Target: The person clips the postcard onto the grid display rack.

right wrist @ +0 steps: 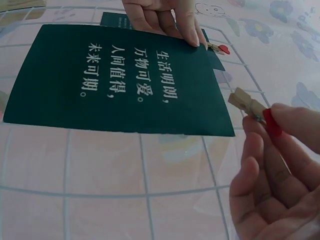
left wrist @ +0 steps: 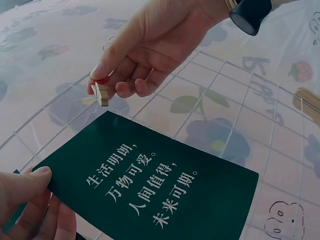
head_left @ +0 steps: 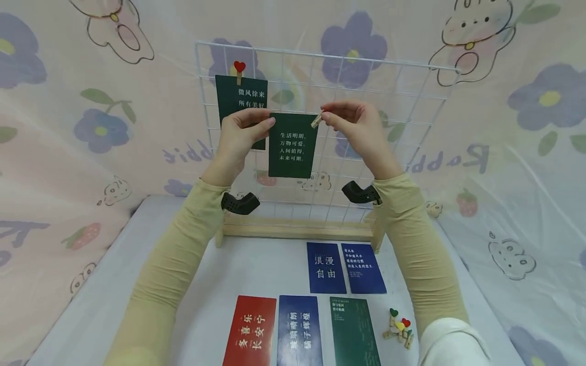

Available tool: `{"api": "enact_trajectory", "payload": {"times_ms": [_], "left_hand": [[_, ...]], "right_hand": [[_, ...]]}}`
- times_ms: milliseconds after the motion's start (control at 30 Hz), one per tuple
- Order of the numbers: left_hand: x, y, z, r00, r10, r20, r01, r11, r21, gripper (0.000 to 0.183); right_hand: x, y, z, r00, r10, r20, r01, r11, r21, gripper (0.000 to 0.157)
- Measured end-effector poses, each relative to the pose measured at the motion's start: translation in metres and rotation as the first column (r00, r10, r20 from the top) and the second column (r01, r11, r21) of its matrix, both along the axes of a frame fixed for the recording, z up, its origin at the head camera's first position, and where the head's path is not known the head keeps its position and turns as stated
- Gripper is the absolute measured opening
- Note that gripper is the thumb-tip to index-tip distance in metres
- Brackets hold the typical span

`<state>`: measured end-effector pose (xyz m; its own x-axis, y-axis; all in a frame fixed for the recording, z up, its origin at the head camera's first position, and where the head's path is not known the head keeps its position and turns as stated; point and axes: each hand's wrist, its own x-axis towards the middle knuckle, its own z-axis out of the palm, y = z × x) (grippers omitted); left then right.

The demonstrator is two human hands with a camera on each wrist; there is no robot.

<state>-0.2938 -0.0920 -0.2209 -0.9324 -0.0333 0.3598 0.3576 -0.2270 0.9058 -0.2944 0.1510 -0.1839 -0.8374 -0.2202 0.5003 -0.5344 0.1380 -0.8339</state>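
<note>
My left hand (head_left: 240, 140) pinches the upper left corner of a dark green card (head_left: 292, 147) printed with white Chinese lines, holding it upright in front of the white wire grid (head_left: 412, 122). In my right hand (head_left: 359, 133) is a small wooden clothespin (right wrist: 251, 106) with a red heart, gripped between thumb and fingers. The clothespin's free end lies close to the card's upper right corner, apart from it in the right wrist view. Another green card (head_left: 229, 94), partly behind my left hand, hangs on the grid from a red-heart clothespin (head_left: 239, 73).
The grid stands in a wooden base (head_left: 297, 231) on the white table (head_left: 197, 284). Two blue cards (head_left: 326, 284) lie before it. Nearer are a red card (head_left: 249, 351), a long blue card (head_left: 299, 353) and a green card (head_left: 352, 340). Several heart clothespins (head_left: 399, 328) lie at right.
</note>
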Motion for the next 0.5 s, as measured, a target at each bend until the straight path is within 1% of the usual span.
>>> {"api": "enact_trajectory", "payload": {"times_ms": [100, 233, 367, 500], "left_hand": [[-0.002, -0.001, 0.008, 1.000, 0.015, -0.002, -0.015, 1.000, -0.003, 0.021], [-0.003, 0.000, 0.015, 0.999, 0.042, -0.014, -0.042, 0.999, -0.015, 0.020], [-0.004, 0.001, 0.021, 0.997, 0.065, -0.035, -0.066, 0.997, -0.027, 0.019], [-0.003, 0.001, 0.024, 0.996, 0.075, -0.041, -0.076, 0.997, -0.019, 0.018]], "right_hand": [[-0.003, -0.005, 0.008, 1.000, -0.014, -0.019, 0.013, 1.000, -0.013, 0.025], [-0.009, -0.009, 0.013, 0.998, -0.024, -0.051, 0.022, 0.999, -0.035, 0.023], [-0.012, -0.010, 0.019, 0.998, -0.021, -0.061, 0.016, 0.996, -0.088, 0.023], [-0.014, -0.010, 0.024, 0.997, -0.017, -0.071, 0.007, 0.991, -0.132, 0.023]]}}
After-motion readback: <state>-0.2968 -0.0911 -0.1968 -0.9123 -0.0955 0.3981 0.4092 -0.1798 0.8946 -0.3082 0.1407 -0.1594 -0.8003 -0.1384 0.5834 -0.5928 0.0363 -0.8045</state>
